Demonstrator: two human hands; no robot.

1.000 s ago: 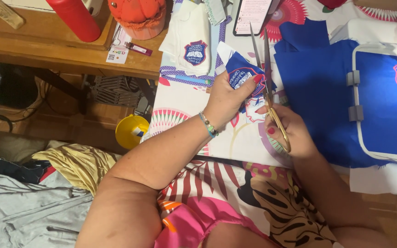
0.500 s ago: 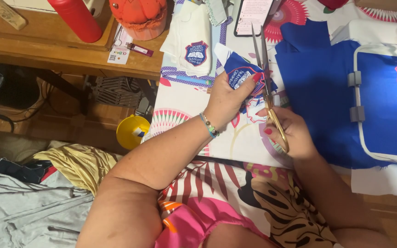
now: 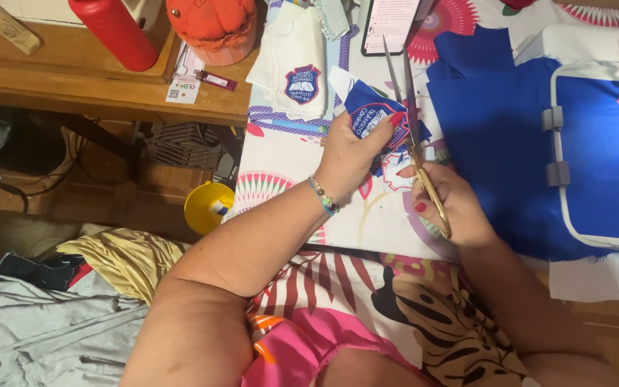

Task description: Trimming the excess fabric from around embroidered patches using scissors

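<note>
My left hand [image 3: 352, 154] pinches a blue embroidered shield patch [image 3: 368, 115] on a scrap of blue cloth, held above the patterned table cover [image 3: 288, 172]. My right hand [image 3: 449, 204] grips gold-handled scissors [image 3: 408, 107], whose long steel blades point away from me and lie along the patch's right edge. A beaded bracelet sits on my left wrist. A second, similar patch lies on folded white fabric [image 3: 291, 64] just beyond my left hand.
Blue fabric [image 3: 488, 136] spreads to the right, part of it stretched in a white embroidery hoop [image 3: 557, 150]. A phone [image 3: 388, 21] lies ahead. A wooden bench [image 3: 94, 86] at the left carries a red bottle [image 3: 112, 32] and an orange cap. Below are a yellow lid [image 3: 205, 208] and piled clothes.
Both hands have stayed almost in place; the scissors blades have shifted slightly along the patch edge.
</note>
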